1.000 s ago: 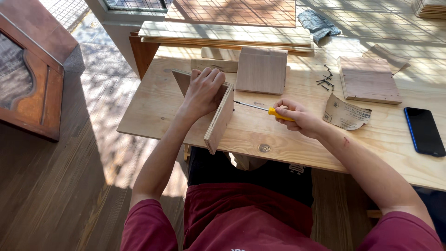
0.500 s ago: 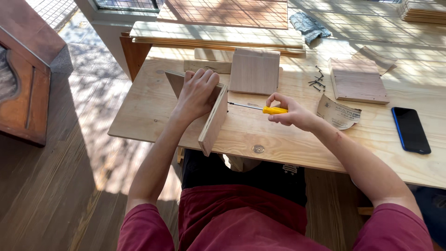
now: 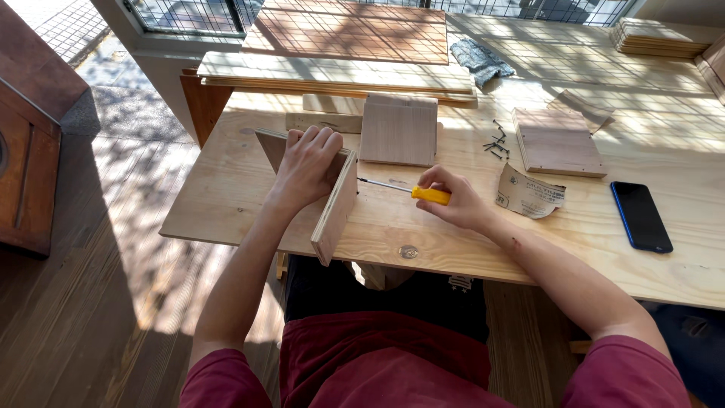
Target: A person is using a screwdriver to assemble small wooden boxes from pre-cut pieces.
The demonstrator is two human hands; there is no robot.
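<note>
Hands work at an upright wooden board (image 3: pixel 336 208) on the surface (image 3: pixel 226 204): the left hand (image 3: pixel 306 166) presses flat and open on it, while the right hand (image 3: pixel 453 200) grips a yellow-handled screwdriver (image 3: pixel 408 190), tip touching the board's side. Loose screws (image 3: pixel 496 141) lie well beyond the screwdriver.

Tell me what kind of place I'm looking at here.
Likely a home or hobby woodworking spot on a sunlit wooden floor. A plywood table holds cut wooden panels, loose screws and a phone; the right hand drives a yellow screwdriver into an upright board steadied by the left hand.
</note>
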